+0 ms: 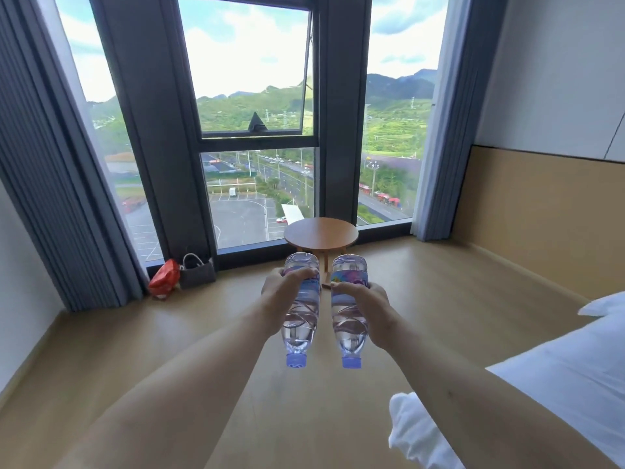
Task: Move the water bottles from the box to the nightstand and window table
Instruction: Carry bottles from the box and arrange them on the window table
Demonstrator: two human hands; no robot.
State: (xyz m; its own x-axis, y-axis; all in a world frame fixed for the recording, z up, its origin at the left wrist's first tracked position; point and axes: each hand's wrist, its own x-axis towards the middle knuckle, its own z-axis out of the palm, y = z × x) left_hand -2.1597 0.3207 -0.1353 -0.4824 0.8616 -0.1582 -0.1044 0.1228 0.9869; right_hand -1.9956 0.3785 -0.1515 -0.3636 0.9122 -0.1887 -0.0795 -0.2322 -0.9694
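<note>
I hold two clear water bottles with blue caps out in front of me, side by side, caps pointing back toward me. My left hand (282,292) grips the left bottle (301,319) around its labelled middle. My right hand (363,301) grips the right bottle (348,319) the same way. Beyond the bottles, a small round wooden window table (320,233) stands against the floor-to-ceiling window. Neither the box nor the nightstand is in view.
A bed with white linen (558,384) fills the lower right. A red bag (164,277) and a grey tote (197,272) sit on the floor by the left curtain (57,184). Wooden floor (439,282) stretches between me and the table.
</note>
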